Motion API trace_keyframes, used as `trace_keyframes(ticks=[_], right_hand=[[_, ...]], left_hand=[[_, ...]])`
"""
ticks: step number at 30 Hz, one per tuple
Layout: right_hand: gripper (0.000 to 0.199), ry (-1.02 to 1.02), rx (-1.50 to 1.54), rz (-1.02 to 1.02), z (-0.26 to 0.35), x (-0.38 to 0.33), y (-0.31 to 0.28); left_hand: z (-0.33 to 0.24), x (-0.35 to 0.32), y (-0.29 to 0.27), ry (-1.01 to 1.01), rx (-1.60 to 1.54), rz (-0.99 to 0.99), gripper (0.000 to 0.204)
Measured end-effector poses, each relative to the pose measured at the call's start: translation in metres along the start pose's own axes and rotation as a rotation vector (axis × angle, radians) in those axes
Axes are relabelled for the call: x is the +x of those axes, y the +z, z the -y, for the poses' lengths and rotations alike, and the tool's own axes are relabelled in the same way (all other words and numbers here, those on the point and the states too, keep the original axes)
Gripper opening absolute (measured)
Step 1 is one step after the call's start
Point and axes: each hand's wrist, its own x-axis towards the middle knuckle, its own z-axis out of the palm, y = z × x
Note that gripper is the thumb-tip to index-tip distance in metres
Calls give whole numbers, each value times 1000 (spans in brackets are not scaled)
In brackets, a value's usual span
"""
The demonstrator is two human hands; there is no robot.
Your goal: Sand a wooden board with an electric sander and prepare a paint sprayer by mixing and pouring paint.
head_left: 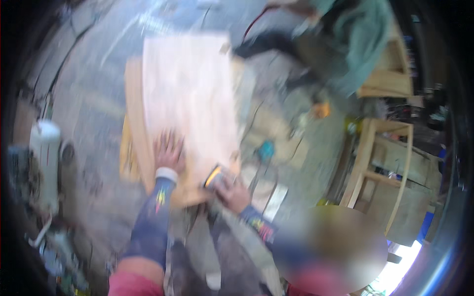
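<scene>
A long pale wooden board (190, 84) lies in front of me, pointing away, with other wooden boards (134, 108) showing from under its left side. My left hand (169, 150) rests flat on the near left part of the pale board, fingers spread, holding nothing. At the board's near right corner, my right hand (234, 195) is closed around a small black-and-yellow block-shaped tool (215, 178). The tool sits against the board's surface; blur hides its exact kind. Blue sleeves cover both forearms, and a white band circles the left wrist.
Another person (335, 44) in greenish clothing is bent low at the far right. A teal tool (265, 150) and an orange item (321, 109) lie on the floor to the right. Wooden frames (365, 163) stand farther right. A white cylindrical tank (46, 153) is on the left.
</scene>
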Motion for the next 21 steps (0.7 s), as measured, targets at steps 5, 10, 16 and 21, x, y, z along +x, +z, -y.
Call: trace_keyframes(ticks=[5, 10, 16, 21], right_hand=[[50, 276, 163, -41, -7, 175, -43], [38, 393, 35, -271, -130, 339, -99], [35, 229, 267, -178, -64, 239, -58], [42, 192, 176, 118, -15, 3, -30]], left_hand=[[18, -19, -63, -18, -42, -48, 52], [-41, 15, -54, 5, -153, -37, 51], [-13, 15, -56, -57, -24, 10, 51], [-13, 17, -52, -38, -16, -22, 47]])
